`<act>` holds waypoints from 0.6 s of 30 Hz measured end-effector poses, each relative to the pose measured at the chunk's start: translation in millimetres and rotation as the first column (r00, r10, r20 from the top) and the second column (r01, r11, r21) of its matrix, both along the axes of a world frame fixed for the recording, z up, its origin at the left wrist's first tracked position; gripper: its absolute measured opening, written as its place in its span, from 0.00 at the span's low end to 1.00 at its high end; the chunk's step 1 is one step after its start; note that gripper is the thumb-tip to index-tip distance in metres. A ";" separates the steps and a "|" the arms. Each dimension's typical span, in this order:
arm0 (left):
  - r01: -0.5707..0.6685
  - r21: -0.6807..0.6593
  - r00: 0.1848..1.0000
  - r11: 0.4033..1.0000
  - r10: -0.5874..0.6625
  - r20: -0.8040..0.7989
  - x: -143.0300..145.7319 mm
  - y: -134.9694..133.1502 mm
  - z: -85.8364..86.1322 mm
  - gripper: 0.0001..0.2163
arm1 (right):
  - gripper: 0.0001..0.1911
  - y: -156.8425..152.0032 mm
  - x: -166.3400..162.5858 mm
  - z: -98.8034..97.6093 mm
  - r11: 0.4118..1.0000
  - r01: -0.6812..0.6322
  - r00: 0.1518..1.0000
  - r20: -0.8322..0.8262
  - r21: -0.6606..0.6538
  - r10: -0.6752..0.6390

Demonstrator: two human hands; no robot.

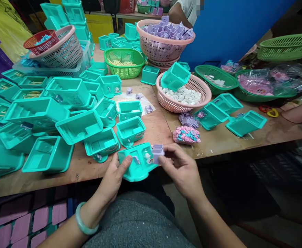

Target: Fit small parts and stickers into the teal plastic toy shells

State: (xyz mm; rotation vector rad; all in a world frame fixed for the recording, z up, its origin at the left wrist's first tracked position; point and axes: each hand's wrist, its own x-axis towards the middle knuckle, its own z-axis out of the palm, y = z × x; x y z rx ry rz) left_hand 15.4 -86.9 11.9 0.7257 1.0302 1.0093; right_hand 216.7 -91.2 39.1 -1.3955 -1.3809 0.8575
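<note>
My left hand [113,179] grips a teal plastic toy housing [138,163] just below the wooden table's front edge [89,168], thumb on its face. My right hand [179,168] pinches a small lilac plastic piece [158,150] against the housing's upper right corner. The housing's face carries a small cartoon sticker and a lilac tab. A pale green bangle [85,224] circles my left wrist.
Several teal housings [63,113] cover the table's left and middle. A pink basket of white pieces [183,94], a pink basket of lilac pieces [165,38], green baskets [123,62] and a bag of coloured buttons [186,134] stand beyond. Another person's arm [299,112] rests at right.
</note>
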 end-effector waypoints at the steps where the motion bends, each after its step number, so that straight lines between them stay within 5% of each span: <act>1: 0.014 -0.006 1.000 1.000 -0.014 -0.005 2.2 0.1 1.1 0.26 | 0.10 -7.0 -7.5 4.9 0.999 -0.034 0.999 -0.008 -0.005 0.034; 18: 0.015 -0.027 0.996 1.000 -0.017 -0.087 5.8 -6.1 1.2 0.22 | 0.07 -18.8 -42.9 4.0 0.986 -0.036 0.937 0.347 0.161 -0.022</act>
